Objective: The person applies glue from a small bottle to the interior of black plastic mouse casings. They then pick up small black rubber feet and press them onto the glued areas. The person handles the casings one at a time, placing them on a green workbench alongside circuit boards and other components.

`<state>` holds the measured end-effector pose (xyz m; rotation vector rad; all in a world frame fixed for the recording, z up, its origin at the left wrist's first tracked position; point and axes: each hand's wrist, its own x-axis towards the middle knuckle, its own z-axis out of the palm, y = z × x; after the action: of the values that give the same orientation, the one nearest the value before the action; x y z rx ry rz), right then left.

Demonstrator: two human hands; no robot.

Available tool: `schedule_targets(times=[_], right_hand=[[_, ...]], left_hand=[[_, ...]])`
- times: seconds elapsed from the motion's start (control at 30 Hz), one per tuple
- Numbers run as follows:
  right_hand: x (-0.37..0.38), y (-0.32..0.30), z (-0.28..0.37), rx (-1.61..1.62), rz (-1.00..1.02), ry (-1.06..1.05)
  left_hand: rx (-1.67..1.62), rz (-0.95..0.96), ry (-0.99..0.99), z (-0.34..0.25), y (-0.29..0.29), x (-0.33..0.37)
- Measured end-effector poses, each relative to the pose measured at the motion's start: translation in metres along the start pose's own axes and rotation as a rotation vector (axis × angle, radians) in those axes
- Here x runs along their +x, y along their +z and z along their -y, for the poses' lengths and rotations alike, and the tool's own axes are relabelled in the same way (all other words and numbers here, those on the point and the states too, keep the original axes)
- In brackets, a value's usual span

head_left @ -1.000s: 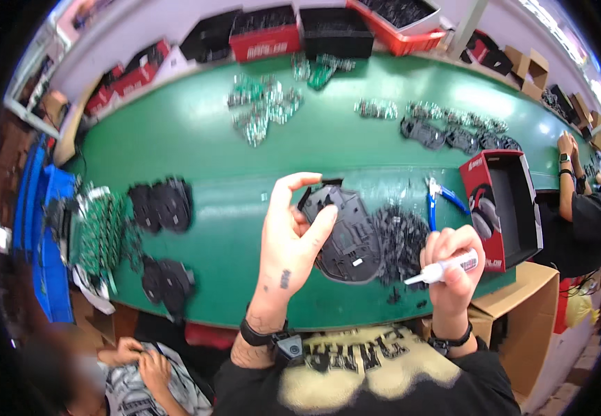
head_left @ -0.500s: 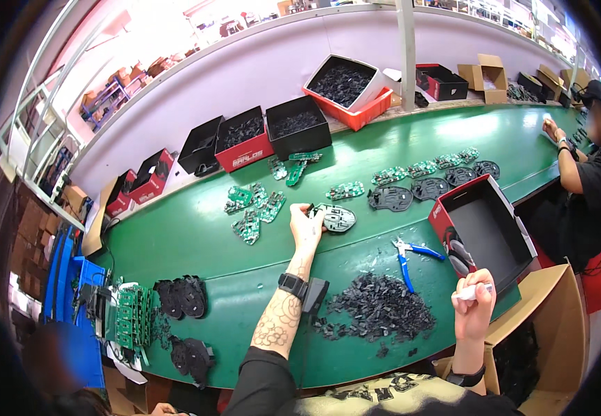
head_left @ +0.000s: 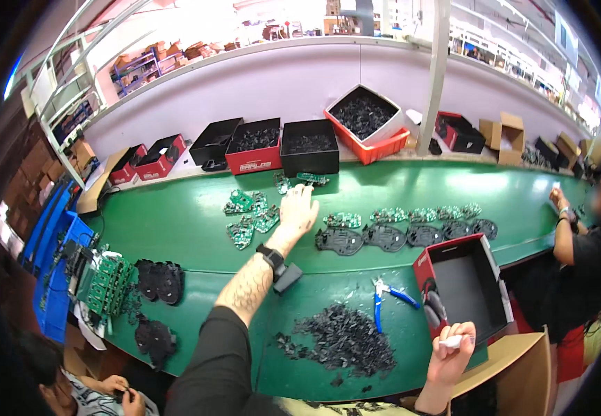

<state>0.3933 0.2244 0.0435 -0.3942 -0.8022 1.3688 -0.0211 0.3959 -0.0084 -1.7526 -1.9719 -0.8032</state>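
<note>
My left hand reaches over the green bench with its fingers stretched forward, fingertips at a green circuit board. Its fingertips partly hide the board's near edge. Just left of the fingers lies another circuit board, and nearer is a loose group of boards. At the lower right my right hand is closed in a fist around a small white object, whose kind I cannot make out. Right of my left hand runs a row of black mouse shells, with a row of circuit boards just behind it.
Blue-handled pliers lie behind a heap of black plastic bits. An open red-and-black box stands right. Bins of black parts line the back. Stacked boards and dark shells sit left. Co-workers sit right and lower left.
My left hand has set the mouse shell down at the row's left end, let go and moved up and left to the boards. The right fist still holds the white object. The view has shifted.
</note>
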Motion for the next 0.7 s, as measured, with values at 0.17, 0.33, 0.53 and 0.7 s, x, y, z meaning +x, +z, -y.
schedule_targets(times=[0.17,0.33,0.53,0.7], right_hand=[[0.007,-0.003,0.005,-0.014,-0.023,-0.015],[0.006,0.0,-0.003,-0.031,-0.038,-0.006],[0.005,0.004,-0.011,-0.014,-0.069,0.072],[0.0,0.011,-0.015,-0.004,-0.037,0.073]], left_hand=[[0.257,0.397,-0.064,0.035,0.027,0.04],[0.063,0.4,-0.074,0.063,0.016,0.032],[0.167,0.339,-0.155,0.15,-0.044,-0.018],[0.297,0.295,-0.193,0.208,-0.085,-0.041]])
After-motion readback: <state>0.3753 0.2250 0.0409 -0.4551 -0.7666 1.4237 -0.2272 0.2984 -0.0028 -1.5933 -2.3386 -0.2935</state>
